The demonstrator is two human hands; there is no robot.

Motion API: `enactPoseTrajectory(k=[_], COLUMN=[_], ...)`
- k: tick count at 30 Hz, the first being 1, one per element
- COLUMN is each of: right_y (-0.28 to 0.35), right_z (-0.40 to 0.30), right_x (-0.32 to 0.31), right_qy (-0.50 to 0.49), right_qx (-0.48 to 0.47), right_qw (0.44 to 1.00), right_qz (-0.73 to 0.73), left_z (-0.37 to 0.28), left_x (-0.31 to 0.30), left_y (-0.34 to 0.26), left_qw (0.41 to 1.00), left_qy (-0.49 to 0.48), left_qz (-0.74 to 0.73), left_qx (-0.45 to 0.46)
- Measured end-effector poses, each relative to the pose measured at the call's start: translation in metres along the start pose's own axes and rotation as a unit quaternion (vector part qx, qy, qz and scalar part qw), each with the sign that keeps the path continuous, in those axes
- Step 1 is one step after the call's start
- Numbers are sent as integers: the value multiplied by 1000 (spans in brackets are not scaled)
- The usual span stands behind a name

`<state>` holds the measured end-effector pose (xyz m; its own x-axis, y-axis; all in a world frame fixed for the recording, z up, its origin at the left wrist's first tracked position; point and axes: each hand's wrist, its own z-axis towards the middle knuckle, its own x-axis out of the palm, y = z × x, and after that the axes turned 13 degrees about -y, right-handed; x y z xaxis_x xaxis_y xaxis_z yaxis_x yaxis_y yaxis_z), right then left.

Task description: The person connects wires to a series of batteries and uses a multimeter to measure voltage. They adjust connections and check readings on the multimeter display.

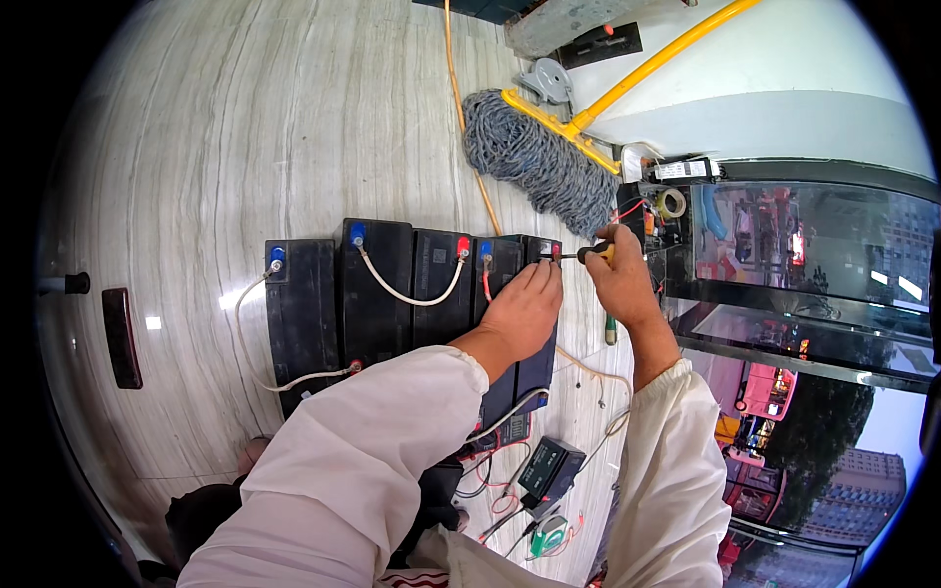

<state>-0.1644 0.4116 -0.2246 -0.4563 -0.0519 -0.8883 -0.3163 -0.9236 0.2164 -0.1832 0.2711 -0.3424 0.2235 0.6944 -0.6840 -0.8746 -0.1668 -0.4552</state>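
Note:
A row of black batteries (377, 294) stands in front of me, their red and blue terminals linked by short cables. My right hand (623, 275) grips a screwdriver (597, 255) with a yellow and black handle. Its shaft points left, with the tip at the red terminal (556, 250) of the rightmost battery. Fingers together, my left hand (523, 309) lies over the tops of the right-hand batteries, close to that terminal. Whatever is under those fingers is hidden. A red cable (487, 283) runs from a blue terminal (486, 253) towards my left hand.
A mop (540, 158) with a yellow handle lies beyond the batteries, beside an orange cable (457, 95). Nearer me are a black charger-like box (550, 470), a green device (549, 535) and a meter (514, 432) with leads. Glass panels (809, 242) stand at right.

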Motion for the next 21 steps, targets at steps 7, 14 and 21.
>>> enactPoseTrajectory(k=[7,14,21], right_y=[27,43,-2], right_z=[10,18,-4], right_x=[-5,-7,1], right_qy=[128,169,17], right_qx=[145,128,57], right_qw=[966,964,997], right_qz=[-173,-160,46], left_z=[-2,-7,0], left_x=[0,2,0], left_y=[4,8,0], left_qw=[1000,1000,1000], left_qy=[9,15,12], left_qz=[2,11,11], left_qx=[-2,-12,1])
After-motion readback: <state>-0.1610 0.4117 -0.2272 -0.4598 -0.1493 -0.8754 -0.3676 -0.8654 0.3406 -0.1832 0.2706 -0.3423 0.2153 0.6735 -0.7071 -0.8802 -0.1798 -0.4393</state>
